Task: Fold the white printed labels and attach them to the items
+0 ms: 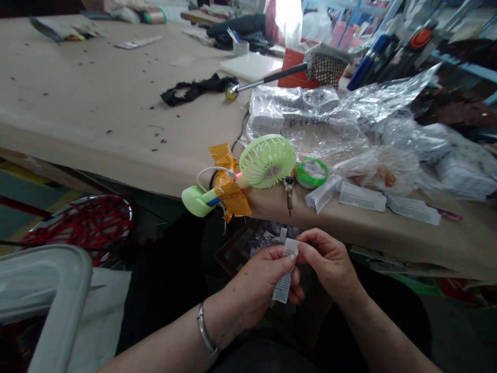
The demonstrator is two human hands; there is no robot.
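Note:
My left hand (267, 274) holds a white printed fabric label (282, 287), its thumb pressed over the strip. My right hand (328, 259) pinches the upper edge of that same label between thumb and index finger. Both hands are above a box (233, 248) of many small white labels (267, 233), under the table edge. Just beyond the hands, the metal tip of a soldering iron (289, 197) points down over the edge. To its left a green handheld fan (267, 160) is fixed to the edge with orange-brown tape (233, 194).
A green round tin (311, 172) and stacks of printed labels (363, 197) lie along the table edge (155, 166). Behind them are clear plastic bags (310, 119), a black cloth strip (198, 89) and a long-handled tool (267, 80). A white plastic chair (73, 290) stands at left.

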